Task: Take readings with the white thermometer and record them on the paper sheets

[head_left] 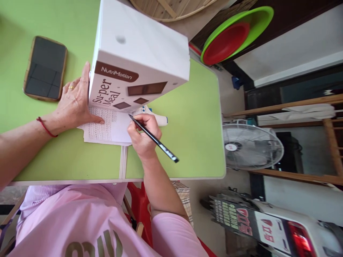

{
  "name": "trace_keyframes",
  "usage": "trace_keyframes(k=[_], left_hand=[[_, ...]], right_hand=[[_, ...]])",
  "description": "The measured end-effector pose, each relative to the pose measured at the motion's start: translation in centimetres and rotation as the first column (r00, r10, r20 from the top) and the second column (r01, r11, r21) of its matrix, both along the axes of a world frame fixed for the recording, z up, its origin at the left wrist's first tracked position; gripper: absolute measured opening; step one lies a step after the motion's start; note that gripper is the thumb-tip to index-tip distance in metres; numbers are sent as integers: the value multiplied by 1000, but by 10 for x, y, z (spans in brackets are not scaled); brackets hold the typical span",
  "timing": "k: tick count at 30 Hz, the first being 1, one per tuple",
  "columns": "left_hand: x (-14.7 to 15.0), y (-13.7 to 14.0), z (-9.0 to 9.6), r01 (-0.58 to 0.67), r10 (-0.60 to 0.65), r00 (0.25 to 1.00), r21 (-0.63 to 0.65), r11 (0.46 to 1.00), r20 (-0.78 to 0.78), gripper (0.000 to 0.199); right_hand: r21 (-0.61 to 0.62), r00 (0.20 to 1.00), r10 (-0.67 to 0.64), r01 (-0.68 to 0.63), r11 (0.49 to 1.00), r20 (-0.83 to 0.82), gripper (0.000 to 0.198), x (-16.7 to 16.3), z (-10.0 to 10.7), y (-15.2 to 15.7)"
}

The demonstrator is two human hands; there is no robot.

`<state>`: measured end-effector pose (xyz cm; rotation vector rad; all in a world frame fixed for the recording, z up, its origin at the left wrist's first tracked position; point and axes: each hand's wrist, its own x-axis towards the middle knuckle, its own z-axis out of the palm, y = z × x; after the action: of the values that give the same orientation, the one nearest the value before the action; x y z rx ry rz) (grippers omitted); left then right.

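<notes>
My right hand [144, 135] is closed around a black pen [158, 141], its tip pointing up-left near the lower edge of a white carton [142, 46]. Under it lies a stack of paper [120, 131] with dense rows of handwriting on the left and a blank part on the right. My left hand [73, 101] lies flat with fingers stretched out, the index finger along the carton's left side and the thumb on the paper. The carton, printed "NutriMotion Super Meal", stands over the top of the sheets and hides that part. A white object with blue marks [160, 119] is partly behind my right hand.
A phone [45, 67] with a dark screen lies left of the carton on the green table [195, 142]. Beyond the table's right edge are a fan [252, 146], green [261, 21] and red [227, 41] basins, and a scooter [284, 228]. A round woven tray [171, 9] is at the top.
</notes>
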<state>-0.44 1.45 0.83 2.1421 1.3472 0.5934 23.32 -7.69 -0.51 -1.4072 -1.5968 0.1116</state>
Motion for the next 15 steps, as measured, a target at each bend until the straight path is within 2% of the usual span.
trace_keyframes(k=[5,9,12,15], left_hand=[[2,-1,5,-16,16,1000,-14,1000,23,124],[2,-3,14,-17,18,996,-6,1000,82,118],[0,-4,18,-22,21,993,4,1000,115,123],[-1,-3,19,-55,56,991,-18,998,120,126]], right_hand=[[-72,952,116,-99,992,282,20,22,21,-8],[-144,901,203,-158,977,383,21,29,27,-9],[-244,846,279,-183,952,455,23,28,27,-8],[-291,812,337,-216,932,476,25,25,25,-8]])
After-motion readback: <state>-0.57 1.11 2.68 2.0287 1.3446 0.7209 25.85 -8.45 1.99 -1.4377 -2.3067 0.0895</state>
